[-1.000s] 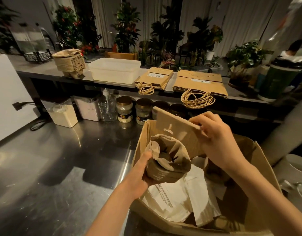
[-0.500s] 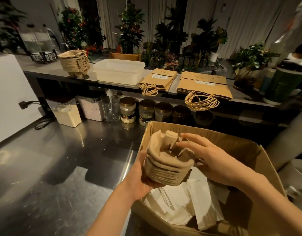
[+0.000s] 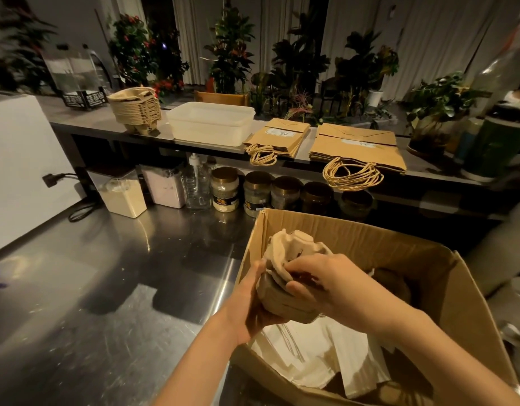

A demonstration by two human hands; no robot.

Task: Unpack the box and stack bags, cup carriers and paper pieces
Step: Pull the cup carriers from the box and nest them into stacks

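**Open steel on the left, a crowded box on the right**

My widest lane is the bare tabletop [image 3: 106, 288] left of the cardboard box [image 3: 370, 238], bounded by the white panel [image 3: 18, 159] and its black cord [image 3: 80, 209]. At the back, powder containers [image 3: 121, 194], a pump bottle [image 3: 195, 186] and a row of jars [image 3: 256, 193] block the space under the shelf [image 3: 89, 123]. On top, the carrier stack [image 3: 135, 109], white tub [image 3: 210, 123], small bag pile [image 3: 278, 136] and large bag pile [image 3: 358, 148] sit close together. Inside the box, my left grip [image 3: 247, 306], right grip [image 3: 335, 288] and the carrier bundle [image 3: 288, 259] fill the near-left corner. High walls ring the rest, with paper sheets [image 3: 311, 356] below.

Both curled: left hand [image 3: 248, 307], right hand [image 3: 329, 285]
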